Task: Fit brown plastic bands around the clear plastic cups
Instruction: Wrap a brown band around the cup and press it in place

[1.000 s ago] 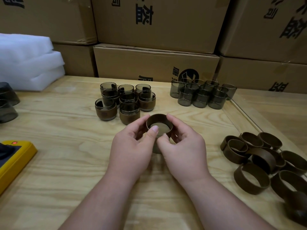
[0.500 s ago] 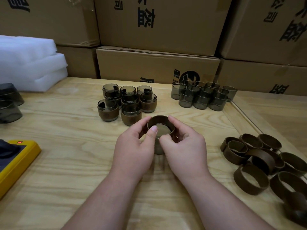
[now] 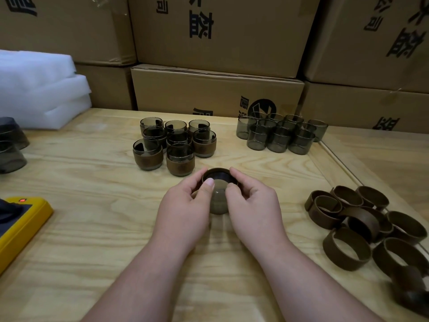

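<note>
Both hands meet mid-table w/ one cup [image 3: 218,201] between them: left hand [image 3: 183,206] and right hand [image 3: 253,205] each curl fingers + thumb round it, thumbs on the near side by the rim, forefingers reaching round the far side. A brown band [image 3: 219,173] sits at the cup's far, open end, pinched there by both hands; looks only partly slid on, cup body toward the viewer bare. Cup appears tipped w/ its rounded base facing the camera, tho exact tilt is hard to tell. Handling, as a guess: cup is thin smoky clear plastic, light, fairly stiff but prob. flexes if squeezed hard, and smooth so it could slip; best held round the body near the base w/ the mouth left free. Band looks like a thin, bendy strip holding its ring shape, light, snug fit likely, so work it on evenly w/ thumbs opposite each other, else it may cock sideways and jam. Finished banded cups [image 3: 176,145] stand clustered just beyond the hands, bare cups [image 3: 278,135] in a group farther right by the cartons [image 3: 216,89], loose bands [image 3: 366,226] piled at the table's right on the wooden table [image 3: 92,228]. White foam [image 3: 41,89] and a yellow device [image 3: 21,224] lie at left
</note>
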### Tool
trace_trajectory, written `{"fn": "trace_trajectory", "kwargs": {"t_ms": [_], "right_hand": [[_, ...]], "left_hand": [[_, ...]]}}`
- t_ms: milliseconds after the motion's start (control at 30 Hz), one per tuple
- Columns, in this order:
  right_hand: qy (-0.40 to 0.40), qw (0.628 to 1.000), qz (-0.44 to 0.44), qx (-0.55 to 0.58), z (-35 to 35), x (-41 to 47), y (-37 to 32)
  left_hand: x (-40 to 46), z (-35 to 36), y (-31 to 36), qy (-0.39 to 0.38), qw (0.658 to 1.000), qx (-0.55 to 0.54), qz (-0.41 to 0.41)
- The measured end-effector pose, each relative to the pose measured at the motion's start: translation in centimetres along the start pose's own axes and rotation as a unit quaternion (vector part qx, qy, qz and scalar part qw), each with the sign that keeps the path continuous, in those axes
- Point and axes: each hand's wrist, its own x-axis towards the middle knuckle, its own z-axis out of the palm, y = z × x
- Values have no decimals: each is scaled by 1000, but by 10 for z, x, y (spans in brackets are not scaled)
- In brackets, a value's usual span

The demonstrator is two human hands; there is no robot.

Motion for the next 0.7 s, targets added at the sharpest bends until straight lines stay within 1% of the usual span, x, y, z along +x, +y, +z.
{"fn": "trace_trajectory", "kwargs": {"t_ms": [167,300,333,400,500,600,633,700], "right_hand": [[-46,995,-22,-82,-3,-2,5],[-80,987,-32,-134,0,-5,7],[-71,989,-27,-130,0,-4,7],[-45,995,-15,-83,0,-2,5],[-37,998,-43,-11,-1,0,9],[-56,995,-76,28,-1,-1,10],[-67,994,-84,33,0,-1,11],[-97,990,-92,53,1,-3,12]], "left_hand": [[-2,0,2,0,999,48,16],[-3,-2,3,-14,1000,13,14],[-4,-1,3,-17,1000,-4,15],[-3,-2,4,-21,998,-67,9],[3,-6,2,-36,980,-191,-28],[9,-13,2,-81,941,-317,-92],[10,-15,1,-94,930,-338,-106],[13,-17,0,-101,922,-352,-122]]}}
